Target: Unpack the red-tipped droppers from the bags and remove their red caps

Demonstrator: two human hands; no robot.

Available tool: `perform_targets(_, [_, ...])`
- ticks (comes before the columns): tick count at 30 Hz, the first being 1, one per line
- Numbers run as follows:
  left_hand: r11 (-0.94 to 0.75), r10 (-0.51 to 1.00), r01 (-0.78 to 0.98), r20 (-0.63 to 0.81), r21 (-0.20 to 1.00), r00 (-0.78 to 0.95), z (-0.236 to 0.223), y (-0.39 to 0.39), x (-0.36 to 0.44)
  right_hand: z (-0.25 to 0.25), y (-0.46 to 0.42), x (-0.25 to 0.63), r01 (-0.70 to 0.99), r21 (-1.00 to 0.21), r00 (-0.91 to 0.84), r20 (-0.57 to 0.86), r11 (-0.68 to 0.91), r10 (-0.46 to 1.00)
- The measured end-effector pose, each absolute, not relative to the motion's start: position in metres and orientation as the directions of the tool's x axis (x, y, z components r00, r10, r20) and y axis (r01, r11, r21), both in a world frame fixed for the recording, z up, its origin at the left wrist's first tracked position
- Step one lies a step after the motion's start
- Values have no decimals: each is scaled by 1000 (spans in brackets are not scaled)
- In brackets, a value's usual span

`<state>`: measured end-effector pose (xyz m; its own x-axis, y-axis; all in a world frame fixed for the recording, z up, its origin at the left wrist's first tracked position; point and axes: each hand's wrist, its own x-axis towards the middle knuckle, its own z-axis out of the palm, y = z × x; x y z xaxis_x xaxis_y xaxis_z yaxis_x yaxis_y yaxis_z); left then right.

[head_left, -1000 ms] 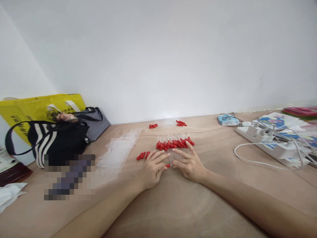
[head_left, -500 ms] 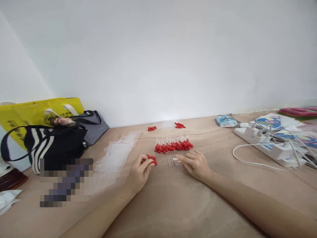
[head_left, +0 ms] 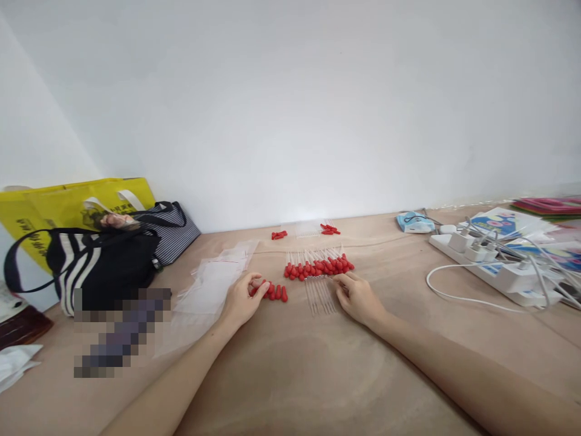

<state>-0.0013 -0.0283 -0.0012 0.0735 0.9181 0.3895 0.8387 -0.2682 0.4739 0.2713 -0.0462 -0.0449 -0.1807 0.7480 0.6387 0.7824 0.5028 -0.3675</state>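
My left hand (head_left: 244,299) is closed in a pinch at the left end of a short row of red rubber dropper bulbs (head_left: 278,293), with a red bulb between thumb and fingers. My right hand (head_left: 358,297) rests with bent, closed fingers against the right side of a group of thin clear glass tubes (head_left: 320,297); what its fingertips hold is hidden. These tubes lie side by side, pointing toward me. Just beyond them lies a row of droppers (head_left: 318,266), glass tubes with red bulbs fitted on their near ends.
Farther back, loose red bulbs (head_left: 330,229) flank more clear tubes (head_left: 308,228). Clear plastic bags (head_left: 209,284) lie left of my left hand. A black bag (head_left: 106,266) and a yellow bag (head_left: 120,197) stand at left. On the right are a power strip (head_left: 490,269) with cables and a blue mask (head_left: 414,221).
My left hand has shifted left along the red bulbs, uncovering more of them. My right hand's fingers have drawn back from over the tubes to their upper right side and curled.
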Motion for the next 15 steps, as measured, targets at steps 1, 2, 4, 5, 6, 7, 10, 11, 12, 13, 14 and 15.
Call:
perform_targets(1, [-274,914,836,400,475,72,0,-29,-1,-46,-45,271,780,-364,-180,647,508,741])
perform_targets(2, [-279,906,837,417,471,67,0,-30,-1,-47,-44,271,778,-359,-182,656,515,732])
perform_targets(4, [-297,879,847,472,440,63,2,-31,-2,-49,-42,271,771,-346,-195,671,534,716])
perform_targets(5, [-311,864,854,497,417,72,2,-31,-3,-51,-41,271,764,-340,-205,677,548,707])
perform_targets(6, [-324,854,861,512,392,88,3,-31,-3,-51,-40,271,756,-336,-217,682,562,699])
perform_targets(7, [-332,851,868,515,370,106,4,-30,-2,-52,-40,271,747,-333,-229,684,576,693])
perform_targets(10, [-299,884,891,450,341,125,10,-25,5,-51,-40,270,728,-338,-252,677,597,691])
perform_targets(11, [-267,907,899,407,348,112,13,-21,10,-50,-41,270,725,-340,-256,676,600,692])
perform_targets(12, [-230,928,904,360,361,93,17,-17,15,-49,-42,270,722,-340,-259,676,603,690])
perform_targets(13, [-192,949,905,308,379,73,20,-12,22,-48,-43,269,718,-338,-264,677,608,687])
perform_targets(14, [-158,967,903,249,400,58,22,-6,28,-47,-45,269,714,-334,-272,678,615,683])
perform_targets(15, [-129,978,901,204,415,46,24,0,35,-45,-46,269,709,-332,-282,676,622,681])
